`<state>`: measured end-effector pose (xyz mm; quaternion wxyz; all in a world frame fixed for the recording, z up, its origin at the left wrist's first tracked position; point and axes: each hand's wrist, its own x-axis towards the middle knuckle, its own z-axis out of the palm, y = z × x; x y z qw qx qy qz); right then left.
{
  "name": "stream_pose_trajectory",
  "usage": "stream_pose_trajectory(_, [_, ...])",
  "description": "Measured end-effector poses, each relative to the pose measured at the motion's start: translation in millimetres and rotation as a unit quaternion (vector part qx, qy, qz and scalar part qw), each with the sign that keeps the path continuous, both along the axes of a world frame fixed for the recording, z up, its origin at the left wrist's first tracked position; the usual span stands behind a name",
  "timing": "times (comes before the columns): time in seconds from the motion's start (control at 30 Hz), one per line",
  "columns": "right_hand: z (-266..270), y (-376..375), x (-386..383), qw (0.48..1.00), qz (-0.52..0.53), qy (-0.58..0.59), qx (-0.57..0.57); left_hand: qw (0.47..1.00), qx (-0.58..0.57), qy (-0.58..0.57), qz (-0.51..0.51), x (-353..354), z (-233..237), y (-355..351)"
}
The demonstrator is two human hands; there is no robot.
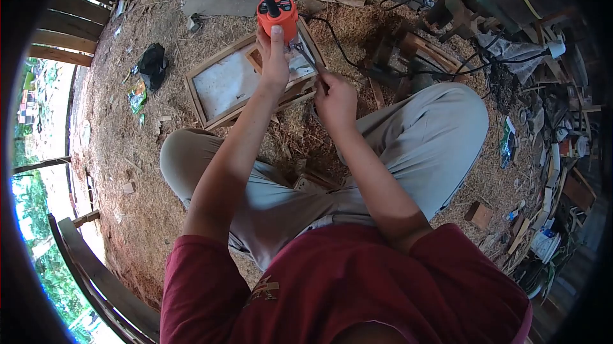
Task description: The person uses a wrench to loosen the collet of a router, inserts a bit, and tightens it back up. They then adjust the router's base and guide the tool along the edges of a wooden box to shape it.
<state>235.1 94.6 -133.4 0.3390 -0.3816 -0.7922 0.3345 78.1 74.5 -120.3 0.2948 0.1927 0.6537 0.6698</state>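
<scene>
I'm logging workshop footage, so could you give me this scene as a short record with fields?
Ground: strewn with shavings
Posture: seated, knees spread
Left hand: gripping an orange power tool
Right hand: holding a slim metal tool, perhaps a wrench, its tip near the power tool's lower end; contact unclear
Near the hands: a wooden frame around a white panel
Left of frame: a crumpled black bag
Right of frame: a black cord

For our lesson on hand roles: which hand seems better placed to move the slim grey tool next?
Probably the right hand: it grips the slim grey tool, while the left hand is occupied holding the orange power tool.
</scene>
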Motion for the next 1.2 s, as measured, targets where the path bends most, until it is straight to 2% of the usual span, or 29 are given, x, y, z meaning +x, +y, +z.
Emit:
stream_pose_trajectory(0.13, [5, -4, -1, 0.998, -0.009, -0.028, 0.055, 1.000, -0.009, -0.001, -0.001, -4, -4, 0])
stream_pose_trajectory(0.23, [0, -7, -3, 0.999, 0.023, -0.020, 0.019, 1.000, -0.014, -0.009, 0.002, -3, -3, 0])
stream_pose_trajectory(0.33, [-10, -6, -6, 0.999, 0.027, 0.022, 0.006, 0.999, 0.026, 0.029, -0.013, -10, -13, 2])
stream_pose_trajectory(0.43, [-20, -9, -9, 0.995, 0.038, 0.088, -0.012, 1.000, 0.016, 0.015, -0.014, -7, -8, 0])
stream_pose_trajectory(0.53, [-19, -10, -9, 0.995, 0.029, 0.080, -0.051, 1.000, 0.010, 0.003, -0.007, -1, -1, -1])
stream_pose_trajectory(0.6, [-26, -12, -12, 0.982, 0.038, 0.125, -0.135, 1.000, 0.020, 0.002, -0.019, 0, 2, -2])
stream_pose_trajectory(0.67, [-31, -13, -13, 0.962, 0.049, 0.161, -0.213, 0.998, 0.029, -0.007, -0.046, -2, 4, -4])
stream_pose_trajectory(0.77, [-34, -13, -14, 0.927, 0.066, 0.196, -0.314, 0.997, 0.064, -0.008, -0.035, 0, 1, -1])
stream_pose_trajectory(0.83, [-32, -10, -13, 0.903, 0.068, 0.207, -0.370, 0.999, 0.043, -0.002, -0.026, -3, -2, -2])
stream_pose_trajectory(0.87, [-29, -11, -13, 0.899, 0.069, 0.213, -0.376, 0.999, 0.033, 0.001, -0.023, -4, -3, -1])
stream_pose_trajectory(0.97, [-23, -13, -13, 0.892, 0.069, 0.217, -0.390, 0.995, 0.097, 0.022, -0.030, -5, -7, 3])
stream_pose_trajectory(1.07, [-25, -13, -14, 0.892, 0.068, 0.217, -0.391, 0.999, 0.040, -0.005, 0.005, -2, -5, 1])
stream_pose_trajectory(1.2, [-29, -9, -16, 0.876, 0.060, 0.233, -0.418, 0.999, 0.036, 0.006, -0.019, -4, -3, 0])
